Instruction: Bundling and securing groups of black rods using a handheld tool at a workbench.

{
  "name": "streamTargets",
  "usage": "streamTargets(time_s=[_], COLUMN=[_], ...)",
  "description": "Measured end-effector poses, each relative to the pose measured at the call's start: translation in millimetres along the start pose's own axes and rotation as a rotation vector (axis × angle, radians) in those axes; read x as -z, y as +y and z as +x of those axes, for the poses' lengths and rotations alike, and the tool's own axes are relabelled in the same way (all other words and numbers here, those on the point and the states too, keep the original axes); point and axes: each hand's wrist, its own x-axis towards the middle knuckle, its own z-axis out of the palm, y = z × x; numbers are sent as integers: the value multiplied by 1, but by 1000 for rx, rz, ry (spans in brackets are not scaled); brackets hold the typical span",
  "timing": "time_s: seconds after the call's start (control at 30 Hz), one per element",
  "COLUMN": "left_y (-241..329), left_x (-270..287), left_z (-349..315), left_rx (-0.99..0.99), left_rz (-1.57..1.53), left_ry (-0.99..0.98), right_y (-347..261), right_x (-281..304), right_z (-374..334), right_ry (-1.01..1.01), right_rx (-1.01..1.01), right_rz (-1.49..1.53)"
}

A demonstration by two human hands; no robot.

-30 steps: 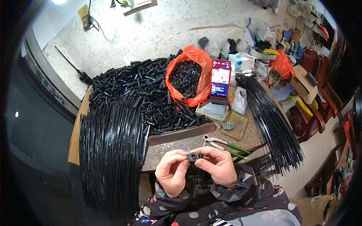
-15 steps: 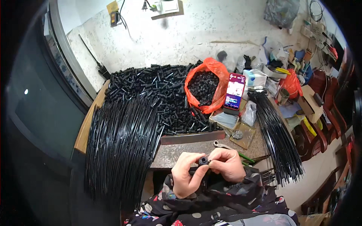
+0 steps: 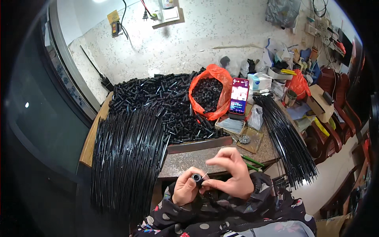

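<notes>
My left hand [image 3: 184, 190] pinches a small black ring-shaped plastic part [image 3: 197, 178] just below the table's near edge. My right hand [image 3: 230, 175] is beside it, thumb and forefinger closed on a thin metal wire [image 3: 205, 175] whose tip meets the part. Both hands are close together over my lap. Behind them lies a heap of short black tubes [image 3: 158, 100] on the table, and a large fan of long black rods [image 3: 125, 154] hangs over the table's left front edge.
An orange bag of black rings [image 3: 208, 91] stands mid-table beside a propped phone [image 3: 238, 96]. A grey metal bar [image 3: 199, 144], green-handled pliers [image 3: 252, 162] and a second bundle of black rods [image 3: 287, 140] lie to the right. Clutter and wooden chairs [image 3: 339, 94] fill the far right.
Both hands have dropped lower and toward me, below the table edge. My right hand has risen over the part with its fingers arched, now covering the pliers' jaws. The view has shifted slightly.
</notes>
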Motion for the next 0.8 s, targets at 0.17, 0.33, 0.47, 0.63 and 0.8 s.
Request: streamTargets(time_s=[0.17, 0.33, 0.47, 0.63, 0.8], left_y=[-7, -10, 1, 20, 19], left_x=[-7, -16, -16, -1, 7], left_z=[-4, 3, 8, 4, 2], left_rx=[-154, -328, -368, -390, -115], left_rz=[41, 458, 629, 351, 499], left_ry=[54, 189, 9, 147, 88], right_y=[-16, -16, -10, 31, 74], right_x=[2, 6, 6, 30, 27], right_z=[0, 4, -6, -25, -80], right_ry=[57, -58, -24, 30, -250], right_rx=[309, 297, 144, 63, -421], right_rz=[-490, -439, -226, -359, -1001])
